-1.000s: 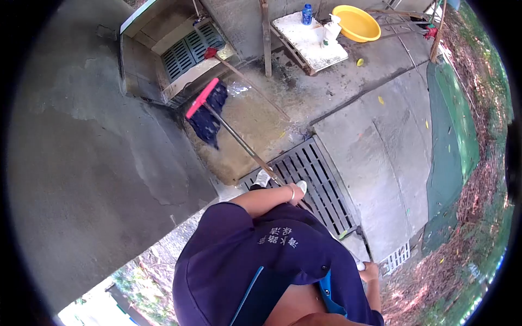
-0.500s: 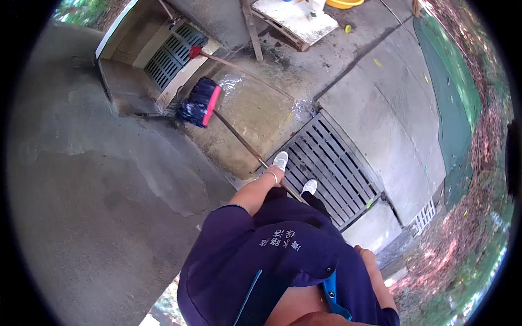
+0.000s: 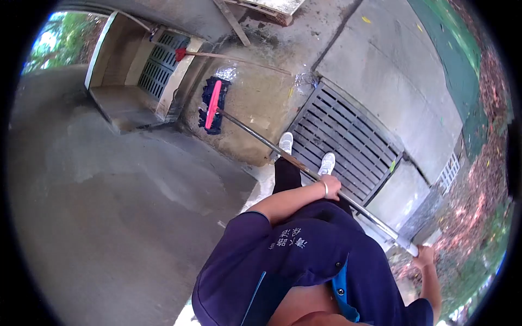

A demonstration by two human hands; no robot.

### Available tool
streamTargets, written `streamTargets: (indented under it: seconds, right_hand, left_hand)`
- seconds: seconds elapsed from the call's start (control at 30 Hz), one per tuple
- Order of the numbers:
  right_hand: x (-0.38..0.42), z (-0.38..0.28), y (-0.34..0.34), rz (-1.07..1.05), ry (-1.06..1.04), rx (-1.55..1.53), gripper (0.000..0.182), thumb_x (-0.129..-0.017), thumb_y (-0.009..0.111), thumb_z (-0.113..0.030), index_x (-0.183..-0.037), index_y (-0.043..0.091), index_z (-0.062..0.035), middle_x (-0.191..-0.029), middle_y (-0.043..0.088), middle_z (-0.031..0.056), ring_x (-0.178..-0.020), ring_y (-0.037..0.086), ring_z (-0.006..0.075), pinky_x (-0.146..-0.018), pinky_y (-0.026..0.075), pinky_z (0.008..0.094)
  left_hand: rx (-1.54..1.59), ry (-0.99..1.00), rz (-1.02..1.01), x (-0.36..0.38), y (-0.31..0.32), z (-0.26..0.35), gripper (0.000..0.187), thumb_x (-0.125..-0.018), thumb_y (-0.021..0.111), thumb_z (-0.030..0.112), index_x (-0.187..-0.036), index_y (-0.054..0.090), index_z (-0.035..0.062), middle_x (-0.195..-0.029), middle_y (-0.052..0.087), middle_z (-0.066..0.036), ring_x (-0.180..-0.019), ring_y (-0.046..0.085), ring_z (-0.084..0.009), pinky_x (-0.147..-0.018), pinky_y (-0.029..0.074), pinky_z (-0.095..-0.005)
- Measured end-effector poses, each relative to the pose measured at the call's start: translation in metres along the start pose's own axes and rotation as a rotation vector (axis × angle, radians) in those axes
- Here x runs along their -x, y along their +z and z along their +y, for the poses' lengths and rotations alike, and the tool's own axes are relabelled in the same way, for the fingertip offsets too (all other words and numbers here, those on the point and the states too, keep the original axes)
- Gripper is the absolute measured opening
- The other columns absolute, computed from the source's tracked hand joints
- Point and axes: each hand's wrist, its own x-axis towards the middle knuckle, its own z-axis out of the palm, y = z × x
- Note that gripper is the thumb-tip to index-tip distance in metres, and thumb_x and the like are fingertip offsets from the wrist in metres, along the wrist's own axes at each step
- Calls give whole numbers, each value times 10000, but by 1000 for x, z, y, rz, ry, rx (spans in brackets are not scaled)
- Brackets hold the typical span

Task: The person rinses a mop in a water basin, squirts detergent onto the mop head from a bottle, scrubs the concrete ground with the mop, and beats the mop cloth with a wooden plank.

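A mop with a pink bar and dark blue strands lies spread on the wet floor patch. Its long pole runs from there across my legs to the lower right. My left hand, with a band at the wrist, is wrapped round the middle of the pole. At the pole's far end, my right hand closes on the tip. My white shoes are by the near edge of a dark floor grate.
A low basin with a slatted grate stands at upper left. A second stick with a red end leans from its rim to the floor. A wooden post and a white board are at the top; green sheeting edges the right.
The mop head has moved from beside the basin's edge onto the floor and now lies flat. Both hands have shifted right, and my right hand now shows on the pole's end.
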Motion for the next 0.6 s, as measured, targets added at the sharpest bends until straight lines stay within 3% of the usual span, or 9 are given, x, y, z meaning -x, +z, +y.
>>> streamTargets:
  seconds: [0.07,0.13,0.17,0.23,0.27,0.33,0.4,0.47,0.6]
  right_hand:
    - [-26,-62,3,-92,-58,-92,187,-611,633,-126,-793,642,-83,-743,644,160,-740,630,356,-667,508,451]
    - [-71,-209,-36,-205,-106,-126,234,-609,661,-144,-819,632,-45,-809,640,197,-797,631,351,-721,509,424]
    - [-86,-265,-61,-309,-62,-57,240,-607,677,-162,-802,624,-33,-806,639,197,-794,631,357,-719,508,432]
    - [-113,-332,-81,-209,-182,-119,266,-647,659,-152,-866,570,-29,-802,642,192,-769,633,364,-704,508,451]
    - [-118,-356,-87,-163,-215,-152,279,-660,651,-146,-891,548,-30,-796,642,191,-761,631,373,-700,506,457]
    - [-117,-352,-75,-176,-245,-199,288,-667,656,-160,-903,537,-46,-784,636,189,-760,625,377,-694,500,461]
    - [-99,-329,-58,-186,-265,-313,290,-676,658,-178,-919,528,-84,-755,629,175,-750,612,382,-688,486,465]
    - [-86,-260,-18,-141,-195,-302,272,-642,627,-135,-903,560,-100,-759,635,156,-739,618,358,-677,492,440]
    - [-14,-122,2,-8,-30,-128,198,-633,664,-122,-813,592,-81,-721,622,159,-715,620,354,-642,498,441]
  left_hand:
    - [-81,-167,-17,17,13,-59,354,-700,653,418,-855,702,103,-890,674,-128,-832,647,-310,-726,508,-434]
    - [-152,-432,91,57,23,-167,238,-729,633,267,-871,710,93,-897,676,-146,-853,650,-302,-769,500,-396]
    - [-161,-449,-11,85,-6,-198,282,-724,642,285,-910,708,84,-973,668,-140,-945,630,-281,-860,458,-426]
    - [-289,-659,8,107,1,-269,384,-724,657,398,-985,691,119,-1035,653,-102,-1082,559,-265,-979,330,-521]
    - [-293,-627,-65,122,-6,-304,427,-721,648,476,-978,695,137,-1007,659,-85,-1067,558,-272,-988,329,-504]
    - [-285,-582,-97,134,-12,-309,474,-700,650,542,-954,701,146,-1008,660,-76,-1046,563,-265,-974,332,-510]
    - [-349,-563,-176,123,-7,-274,489,-683,686,536,-953,697,129,-1006,662,-77,-986,605,-262,-889,421,-438]
    - [-226,-489,-158,94,7,-221,514,-669,688,549,-934,696,108,-1005,662,-94,-973,611,-273,-849,452,-418]
    - [16,-42,-46,44,19,-93,445,-670,680,522,-780,699,91,-813,670,-139,-796,647,-315,-728,497,-428]
